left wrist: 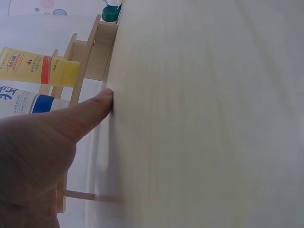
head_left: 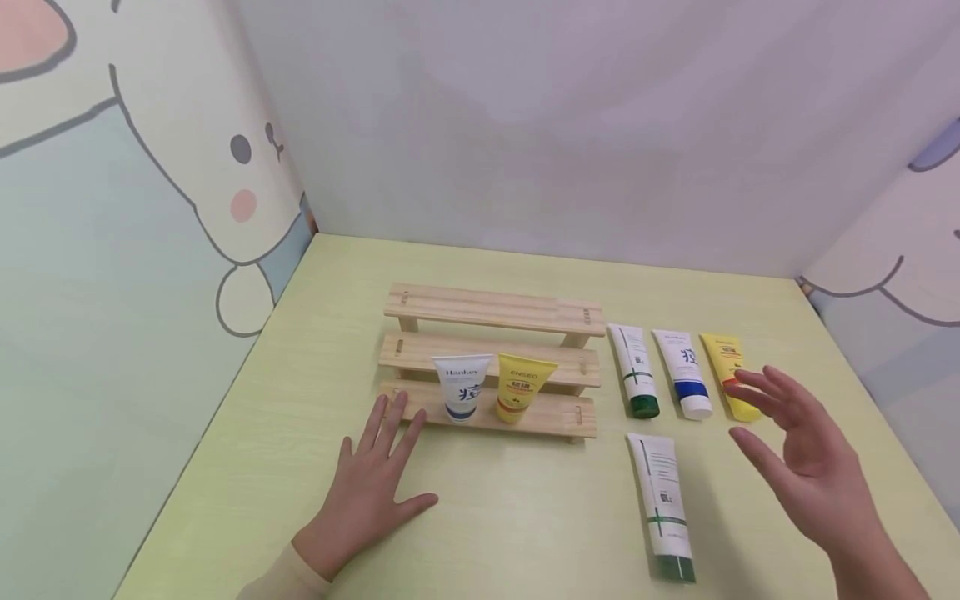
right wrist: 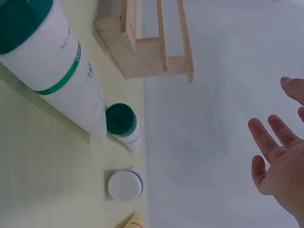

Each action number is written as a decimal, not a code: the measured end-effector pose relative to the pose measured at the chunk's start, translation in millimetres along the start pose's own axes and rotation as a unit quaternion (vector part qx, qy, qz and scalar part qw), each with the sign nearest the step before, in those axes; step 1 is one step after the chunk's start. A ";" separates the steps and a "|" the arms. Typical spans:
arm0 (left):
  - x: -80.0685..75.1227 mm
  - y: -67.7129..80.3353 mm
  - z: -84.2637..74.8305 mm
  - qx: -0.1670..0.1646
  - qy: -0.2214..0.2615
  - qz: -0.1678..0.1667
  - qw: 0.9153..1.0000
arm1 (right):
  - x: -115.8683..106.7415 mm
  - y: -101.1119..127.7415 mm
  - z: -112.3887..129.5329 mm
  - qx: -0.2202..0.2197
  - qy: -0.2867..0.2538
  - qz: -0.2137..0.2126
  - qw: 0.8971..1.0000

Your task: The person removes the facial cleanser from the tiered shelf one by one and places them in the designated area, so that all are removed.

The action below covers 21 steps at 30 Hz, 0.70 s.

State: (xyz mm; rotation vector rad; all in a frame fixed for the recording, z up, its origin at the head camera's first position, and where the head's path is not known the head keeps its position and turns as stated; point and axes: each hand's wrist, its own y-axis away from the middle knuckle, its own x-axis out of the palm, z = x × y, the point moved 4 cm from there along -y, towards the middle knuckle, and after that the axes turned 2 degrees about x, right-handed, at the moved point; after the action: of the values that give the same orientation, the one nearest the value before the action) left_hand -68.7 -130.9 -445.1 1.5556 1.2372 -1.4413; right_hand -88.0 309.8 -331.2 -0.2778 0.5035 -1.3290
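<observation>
A three-step wooden rack [head_left: 491,350] stands mid-table. On its lowest step a white-and-blue tube [head_left: 462,388] and a yellow tube [head_left: 522,387] stand cap-down. My left hand [head_left: 382,467] lies flat on the table, fingers straight, fingertips touching the left end of that step; the left wrist view shows its thumb [left wrist: 90,111] on the table beside the rack [left wrist: 90,52]. My right hand [head_left: 802,454] hovers with fingers spread, holding nothing, just in front of a lying yellow tube [head_left: 729,367]. The right wrist view shows that hand [right wrist: 280,161] empty in the air.
Right of the rack lie a green-capped white tube [head_left: 633,371] and a white-capped blue-banded tube [head_left: 684,372]. A second green-capped tube [head_left: 662,504] lies nearer me. Cartoon-printed walls close the yellow-green table [head_left: 525,517] on the left, back and right.
</observation>
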 end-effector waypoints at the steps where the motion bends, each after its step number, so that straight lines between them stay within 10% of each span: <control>1: -0.1 -0.2 -0.1 0.000 0.000 0.001 1.000 | 3.4 0.7 -1.4 -0.007 -0.006 0.002 1.000; 6: -0.6 -0.9 -0.4 0.001 -0.001 0.004 1.000 | 24.1 -3.3 -6.7 -0.014 -0.006 0.014 1.000; 13: 0.6 -1.1 0.6 -0.003 0.002 0.005 1.000 | 70.8 -27.1 -8.4 0.052 0.219 0.068 0.972; 21: 1.3 -0.8 1.0 -0.002 0.004 -0.001 1.000 | 128.4 -58.3 -12.8 -0.031 0.202 0.112 0.972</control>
State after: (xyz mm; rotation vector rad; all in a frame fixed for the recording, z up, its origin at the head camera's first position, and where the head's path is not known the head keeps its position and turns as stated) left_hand -69.9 -131.3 -446.4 1.5600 1.2461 -1.4334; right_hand -124.2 173.2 -339.3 0.0044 0.8930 -1.1503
